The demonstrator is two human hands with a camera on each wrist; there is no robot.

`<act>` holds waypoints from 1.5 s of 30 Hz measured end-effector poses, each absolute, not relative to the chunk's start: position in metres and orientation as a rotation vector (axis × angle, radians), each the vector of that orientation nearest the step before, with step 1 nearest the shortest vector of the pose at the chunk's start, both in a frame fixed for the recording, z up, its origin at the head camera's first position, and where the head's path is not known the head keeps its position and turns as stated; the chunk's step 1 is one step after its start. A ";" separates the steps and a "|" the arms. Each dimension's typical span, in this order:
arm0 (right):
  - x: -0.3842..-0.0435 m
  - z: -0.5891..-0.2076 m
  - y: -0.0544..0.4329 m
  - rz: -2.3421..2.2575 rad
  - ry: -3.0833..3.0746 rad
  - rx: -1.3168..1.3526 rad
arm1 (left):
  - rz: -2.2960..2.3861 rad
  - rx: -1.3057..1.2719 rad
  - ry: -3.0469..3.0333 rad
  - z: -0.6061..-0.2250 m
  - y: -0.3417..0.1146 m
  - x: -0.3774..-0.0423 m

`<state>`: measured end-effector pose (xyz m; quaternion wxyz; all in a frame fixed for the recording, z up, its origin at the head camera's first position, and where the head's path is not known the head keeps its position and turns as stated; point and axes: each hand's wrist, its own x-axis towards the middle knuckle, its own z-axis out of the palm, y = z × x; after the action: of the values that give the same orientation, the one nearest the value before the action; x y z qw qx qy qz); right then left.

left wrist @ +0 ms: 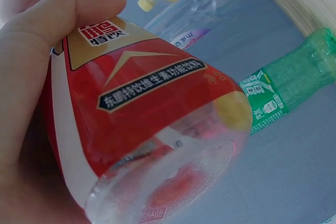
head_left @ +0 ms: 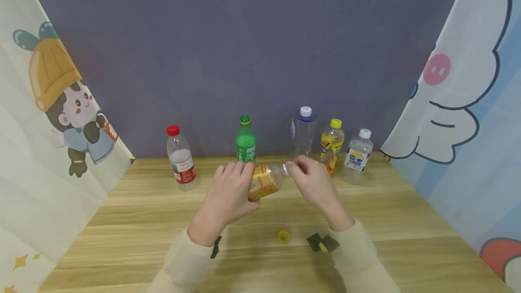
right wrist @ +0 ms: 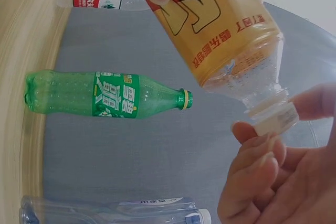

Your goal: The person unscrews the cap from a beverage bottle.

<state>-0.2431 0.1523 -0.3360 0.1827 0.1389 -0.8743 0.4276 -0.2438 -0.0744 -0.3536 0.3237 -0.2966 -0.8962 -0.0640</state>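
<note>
My left hand (head_left: 232,189) grips a clear plastic drink bottle (head_left: 262,182) around its gold and red label. The bottle is held tilted above the table, its neck toward the right. At the neck, my right hand (head_left: 315,182) pinches a white cap (right wrist: 276,119) between thumb and fingers. The left wrist view shows the bottle's red label side and its see-through base, with the left thumb (left wrist: 100,1) lying along the label. Through the clear shoulder no drink shows. On the table below the hands lies a small yellow ring-shaped cap (head_left: 283,237).
Along the back stand a red-capped bottle (head_left: 182,159), a green bottle (head_left: 246,141), a clear white-capped bottle (head_left: 303,134), a yellow-capped bottle (head_left: 331,144) and another white-capped one (head_left: 357,157). Dark scraps (head_left: 315,242) lie near the right sleeve. A grey panel (head_left: 244,58) rises behind.
</note>
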 end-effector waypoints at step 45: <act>-0.248 -0.334 0.169 1.187 -2.630 0.378 | -0.272 -0.598 -2.577 -0.357 -0.099 -0.262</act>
<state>-0.2484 0.1689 -0.3338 0.1152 0.1290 -0.8977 0.4052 -0.2619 -0.0989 -0.3574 0.2390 -0.2183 -0.9410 -0.0992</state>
